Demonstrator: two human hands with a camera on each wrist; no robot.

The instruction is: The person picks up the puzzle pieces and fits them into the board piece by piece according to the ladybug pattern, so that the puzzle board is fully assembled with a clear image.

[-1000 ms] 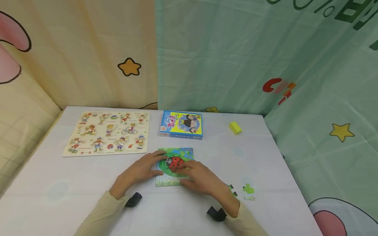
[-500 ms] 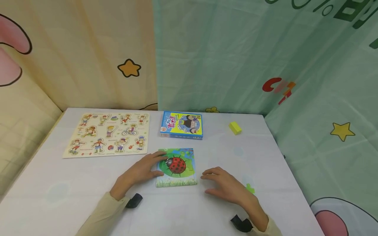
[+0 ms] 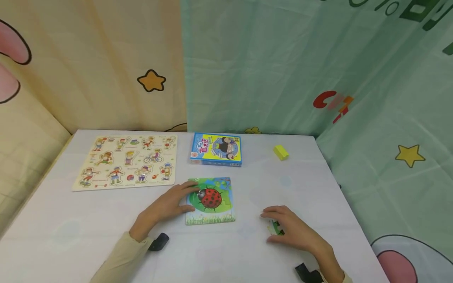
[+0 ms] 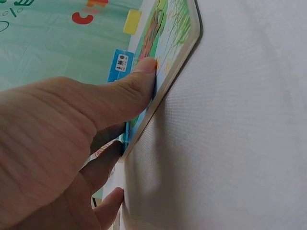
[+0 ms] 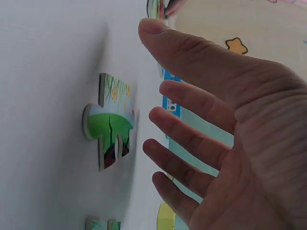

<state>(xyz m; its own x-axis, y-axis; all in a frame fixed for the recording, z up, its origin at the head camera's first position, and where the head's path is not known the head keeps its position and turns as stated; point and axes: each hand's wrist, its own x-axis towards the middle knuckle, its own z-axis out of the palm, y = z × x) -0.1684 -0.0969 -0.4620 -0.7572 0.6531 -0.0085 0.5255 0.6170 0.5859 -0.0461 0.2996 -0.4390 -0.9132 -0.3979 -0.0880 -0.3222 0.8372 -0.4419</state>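
Observation:
A square ladybug puzzle lies flat near the middle of the table. My left hand rests at its left side. The left wrist view shows the thumb on the puzzle's face by the edge and fingertips near the corner. To the right, my right hand hovers over a loose puzzle piece, fingers spread and nothing held. From the right wrist, that puzzle piece shows green and white with grass, lying apart from the fingers. Another piece is partly cut off at the frame's bottom.
A picture board of sporty figures lies at the back left. Beside it sits a blue and yellow card box. A yellow block is at the back right. Printed curtains rise behind the white table.
My right hand has left the ladybug puzzle and moved right, over the loose piece. It now hides the other piece in the head view. My left hand has stayed at the puzzle's left side.

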